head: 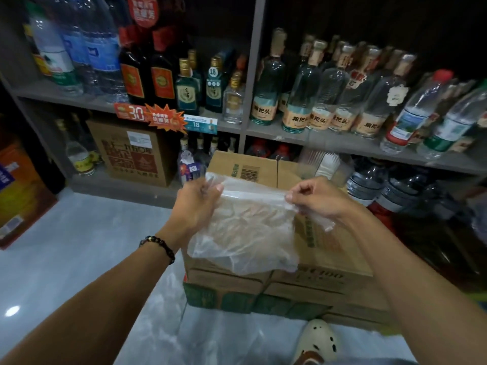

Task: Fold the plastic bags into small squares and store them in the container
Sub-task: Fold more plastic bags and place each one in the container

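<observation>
Plastic bag (242, 227), thin, clear and crinkled, held up in the air over a stack of cardboard cartons (303, 275); its top edge is stretched into a straight band between the two hands, the rest hanging as a loose, wrinkled sheet with a ragged lower hem; carton print shows faintly through the film. Left hand (196, 204) grips the upper left corner, fingers curled round bunched film; a dark beaded bracelet (159, 247) circles that wrist. Right hand (315, 197) pinches the upper right corner between thumb and fingertips, a short tail of film trailing below the palm. Both forearms bare, reaching forward.

Cartons are brown corrugated board, boxy, the lower one banded green; a barcode (249, 173) is printed on a raised flap behind. They stand on a pale, glossy tiled floor (87, 246); a cream perforated clog (317, 341) shows at the bottom edge.

Grey shelving (247, 106) behind carries glass bottles: clear ones with beige labels (292, 101) to the right, dark red-labelled ones (147, 75) and large water bottles (87, 48) to the left; orange price tags (147, 115) clipped to the shelf lip; another printed carton (131, 151) on the lower shelf.
</observation>
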The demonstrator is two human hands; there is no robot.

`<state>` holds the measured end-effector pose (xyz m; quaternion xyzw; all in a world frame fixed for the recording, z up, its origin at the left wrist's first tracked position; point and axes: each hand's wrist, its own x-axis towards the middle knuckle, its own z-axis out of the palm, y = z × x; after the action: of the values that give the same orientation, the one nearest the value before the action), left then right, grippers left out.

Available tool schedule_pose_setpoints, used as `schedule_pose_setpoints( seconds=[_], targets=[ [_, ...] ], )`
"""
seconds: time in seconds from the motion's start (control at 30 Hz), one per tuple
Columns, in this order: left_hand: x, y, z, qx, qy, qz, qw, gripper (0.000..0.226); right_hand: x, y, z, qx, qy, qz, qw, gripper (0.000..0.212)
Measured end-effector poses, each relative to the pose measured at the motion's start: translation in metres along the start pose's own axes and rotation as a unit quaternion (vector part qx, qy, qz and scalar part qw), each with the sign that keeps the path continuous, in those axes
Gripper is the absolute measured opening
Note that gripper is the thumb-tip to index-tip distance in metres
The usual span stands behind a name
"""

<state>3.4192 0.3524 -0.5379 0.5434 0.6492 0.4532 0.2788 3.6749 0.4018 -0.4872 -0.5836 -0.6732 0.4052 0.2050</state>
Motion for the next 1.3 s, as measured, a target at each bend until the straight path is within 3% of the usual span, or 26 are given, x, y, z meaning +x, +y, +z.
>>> schedule_pose_setpoints(
  seconds=[0.13,0.2,0.23,0.3,0.37,0.43,0.57,0.67,0.87,1.0,1.17,1.23,1.3],
  targets=[
    [0.02,-0.008,0.027,0.004,0.014,-0.019,1.0,0.021,0.033,0.013,-0.003,-0.073,0.101,-0.026,0.992,0.021],
    [0.033,-0.017,0.036,0.008,0.011,-0.07,0.997,0.022,0.043,0.015,0.0,-0.151,0.139,-0.038,0.978,0.007],
    [0.038,-0.021,0.039,0.02,0.014,-0.106,0.994,0.024,0.046,0.016,0.003,-0.197,0.168,-0.034,0.965,0.011],
    [0.038,-0.023,0.038,0.111,0.034,-0.138,0.984,0.039,0.043,0.023,0.005,-0.236,0.229,-0.015,0.944,0.03],
    [0.024,-0.019,0.032,0.187,0.061,-0.093,0.976,0.05,0.03,0.031,0.008,-0.182,0.26,-0.032,0.948,0.034],
    [0.003,-0.012,0.024,0.193,0.049,-0.01,0.98,0.051,0.014,0.043,0.014,-0.11,0.197,-0.034,0.974,0.043],
    [-0.027,-0.003,0.029,0.248,-0.088,0.101,0.959,0.067,-0.009,0.055,0.025,-0.093,0.029,0.018,0.995,0.079],
    [-0.03,-0.001,0.045,0.289,-0.128,0.094,0.944,0.06,-0.005,0.06,0.03,-0.084,0.057,0.013,0.995,0.073],
    [-0.028,-0.016,0.049,0.392,-0.082,0.16,0.902,0.029,0.007,0.074,0.022,-0.19,0.16,-0.05,0.967,0.02],
    [-0.027,-0.028,0.039,0.446,-0.038,0.182,0.876,0.008,-0.003,0.086,0.008,-0.271,0.221,-0.073,0.934,0.017],
    [-0.028,-0.03,0.038,0.446,-0.036,0.227,0.865,0.036,-0.01,0.092,0.001,-0.312,0.292,-0.079,0.901,0.016],
    [-0.035,-0.037,0.039,0.431,-0.073,0.275,0.856,0.045,-0.008,0.099,-0.001,-0.322,0.245,-0.014,0.914,0.022],
    [-0.042,-0.048,0.042,0.443,-0.122,0.311,0.832,0.046,-0.011,0.1,-0.004,-0.311,0.133,0.045,0.94,0.044]
  ],
)
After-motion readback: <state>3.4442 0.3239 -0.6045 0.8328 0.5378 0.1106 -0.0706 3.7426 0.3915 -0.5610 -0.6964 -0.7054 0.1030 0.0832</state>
